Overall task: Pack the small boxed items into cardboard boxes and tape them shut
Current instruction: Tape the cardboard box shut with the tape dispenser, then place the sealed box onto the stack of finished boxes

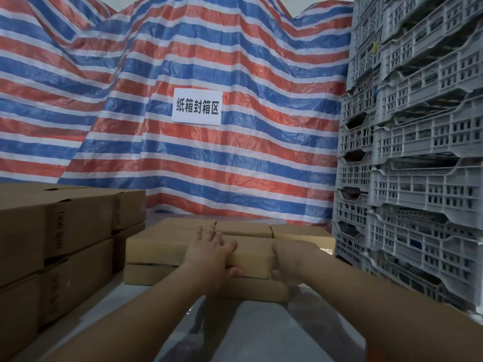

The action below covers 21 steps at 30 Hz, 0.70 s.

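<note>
Small cardboard box (251, 253) lies on top of a low stack of like boxes (156, 244) at the middle of the worktop (261, 333), held between both hands. At far left, larger cartons (57, 231) stand stacked, cut off by the frame edge, their side print too blurred to read. The left hand (210, 257) rests over the box's left end, fingers spread across the top and thumb curled under its near face, so this grip is clamped on the box. The right hand (287, 262) wraps the box's right end; its fingers are hidden behind the box and its own wrist, yet the thumb shows below the corner, gripping. The worktop looks grey and glossy, its edges hard to make out. Behind hangs a red, white and blue striped tarpaulin (235, 61) bearing a white sign (197, 106). At right, grey plastic crates (418, 126) rise in tall stacks, their contents unclear.
</note>
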Each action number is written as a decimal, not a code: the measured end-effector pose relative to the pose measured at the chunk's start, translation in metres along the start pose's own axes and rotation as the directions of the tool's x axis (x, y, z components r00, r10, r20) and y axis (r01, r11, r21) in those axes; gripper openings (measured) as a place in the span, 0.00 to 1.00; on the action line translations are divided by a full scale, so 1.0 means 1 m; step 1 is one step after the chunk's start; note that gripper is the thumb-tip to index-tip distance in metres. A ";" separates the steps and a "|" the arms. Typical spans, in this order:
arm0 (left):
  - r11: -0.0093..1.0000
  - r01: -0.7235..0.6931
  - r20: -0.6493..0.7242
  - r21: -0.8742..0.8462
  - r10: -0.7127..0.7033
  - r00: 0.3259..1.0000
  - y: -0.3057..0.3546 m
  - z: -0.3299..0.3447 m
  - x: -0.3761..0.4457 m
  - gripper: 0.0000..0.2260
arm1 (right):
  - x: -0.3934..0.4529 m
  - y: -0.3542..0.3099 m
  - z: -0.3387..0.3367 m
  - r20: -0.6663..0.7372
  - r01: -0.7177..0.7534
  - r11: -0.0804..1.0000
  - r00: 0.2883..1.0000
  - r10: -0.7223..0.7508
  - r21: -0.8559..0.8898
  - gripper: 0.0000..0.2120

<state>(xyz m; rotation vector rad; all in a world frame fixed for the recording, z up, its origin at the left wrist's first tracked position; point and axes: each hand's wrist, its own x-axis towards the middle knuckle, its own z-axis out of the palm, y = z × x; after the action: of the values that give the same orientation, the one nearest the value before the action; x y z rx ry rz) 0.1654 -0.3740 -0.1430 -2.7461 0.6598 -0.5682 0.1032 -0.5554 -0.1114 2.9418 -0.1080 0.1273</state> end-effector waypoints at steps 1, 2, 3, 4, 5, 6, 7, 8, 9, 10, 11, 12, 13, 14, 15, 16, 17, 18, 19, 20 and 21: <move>1.000 0.017 0.001 0.006 -0.017 1.000 -0.001 0.002 0.004 0.32 | 0.004 -0.002 -0.001 0.010 -0.008 1.000 1.000 0.008 -0.005 0.21; 0.999 0.035 0.000 0.001 -0.035 0.999 -0.002 0.005 0.008 0.32 | 0.008 -0.004 -0.002 0.016 -0.016 1.000 1.000 0.016 -0.008 0.21; 0.999 0.052 0.002 -0.011 -0.052 0.999 -0.002 0.008 0.011 0.32 | 0.012 -0.006 -0.003 0.018 -0.022 1.000 1.000 0.023 -0.012 0.21; 0.998 0.066 0.005 -0.025 -0.065 0.998 -0.003 0.011 0.014 0.32 | 0.015 -0.008 -0.003 0.018 -0.029 0.999 0.999 0.029 -0.015 0.21; 0.996 0.076 0.010 -0.043 -0.076 0.997 -0.004 0.014 0.016 0.32 | 0.018 -0.009 -0.003 0.018 -0.035 0.999 0.999 0.036 -0.018 0.21; 0.994 0.084 0.018 -0.063 -0.083 0.996 -0.005 0.016 0.018 0.31 | 0.020 -0.010 -0.003 0.020 -0.041 0.999 0.999 0.041 -0.018 0.21; 0.993 0.087 0.029 -0.083 -0.085 0.996 -0.006 0.018 0.021 0.31 | 0.022 -0.011 -0.004 0.022 -0.044 0.999 0.999 0.045 -0.019 0.21; 0.992 0.086 0.038 -0.097 -0.082 0.996 -0.008 0.020 0.023 0.31 | 0.023 -0.013 -0.004 0.024 -0.047 0.999 0.999 0.047 -0.021 0.21; 0.991 0.081 0.043 -0.102 -0.077 0.996 -0.009 0.021 0.024 0.31 | 0.024 -0.013 -0.004 0.027 -0.049 0.998 0.998 0.049 -0.025 0.21; 0.992 0.077 0.044 -0.099 -0.073 0.996 -0.010 0.022 0.026 0.31 | 0.024 -0.014 -0.005 0.031 -0.050 0.998 0.998 0.051 -0.028 0.21; 0.993 0.075 0.043 -0.094 -0.071 0.997 -0.010 0.023 0.027 0.31 | 0.025 -0.014 -0.005 0.033 -0.051 0.998 0.998 0.052 -0.031 0.21; 0.993 0.073 0.038 -0.089 -0.069 0.997 -0.011 0.024 0.028 0.31 | 0.025 -0.013 -0.004 0.031 -0.048 0.998 0.998 0.049 -0.032 0.22; 0.994 0.072 0.034 -0.082 -0.069 0.997 -0.010 0.024 0.029 0.31 | 0.025 -0.013 -0.004 0.023 -0.045 0.998 0.999 0.045 -0.036 0.22; 0.995 0.071 0.029 -0.069 -0.069 0.997 -0.010 0.024 0.029 0.32 | 0.024 -0.013 -0.004 0.017 -0.043 0.998 0.999 0.044 -0.044 0.24; 0.996 0.070 0.026 -0.052 -0.068 0.997 -0.010 0.022 0.028 0.33 | 0.023 -0.014 -0.003 0.014 -0.048 0.997 0.999 0.049 -0.063 0.28; 0.997 0.068 0.023 -0.041 -0.067 0.997 -0.009 0.020 0.026 0.34 | 0.021 -0.015 -0.002 0.008 -0.058 0.994 0.998 0.059 -0.097 0.32; 0.997 0.064 0.013 -0.040 -0.064 0.998 -0.008 0.017 0.023 0.35 | 0.019 -0.017 -0.001 -0.009 -0.069 0.987 0.998 0.069 -0.143 0.35; 0.997 0.058 0.002 -0.054 -0.058 0.998 -0.007 0.013 0.019 0.35 | 0.017 -0.018 -0.001 -0.038 -0.081 0.978 0.996 0.075 -0.192 0.36; 0.995 0.050 -0.011 -0.082 -0.051 0.999 -0.007 0.008 0.014 0.33 | 0.014 -0.020 -0.002 -0.080 -0.089 0.968 0.994 0.072 -0.236 0.36; 0.993 0.040 -0.025 -0.115 -0.043 0.999 -0.007 0.002 0.008 0.30 | 0.010 -0.022 -0.005 -0.135 -0.088 0.960 0.989 0.054 -0.264 0.34; 0.990 0.034 -0.030 -0.135 -0.038 0.999 -0.008 -0.006 0.002 0.28 | 0.005 -0.024 -0.008 -0.197 -0.078 0.961 0.980 0.024 -0.267 0.29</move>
<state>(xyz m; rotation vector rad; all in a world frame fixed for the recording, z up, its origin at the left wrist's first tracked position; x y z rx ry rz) 0.1676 -0.3691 -0.1342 -2.8850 0.6811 -0.5979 0.1096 -0.5309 -0.1072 2.6354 -0.1597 0.3717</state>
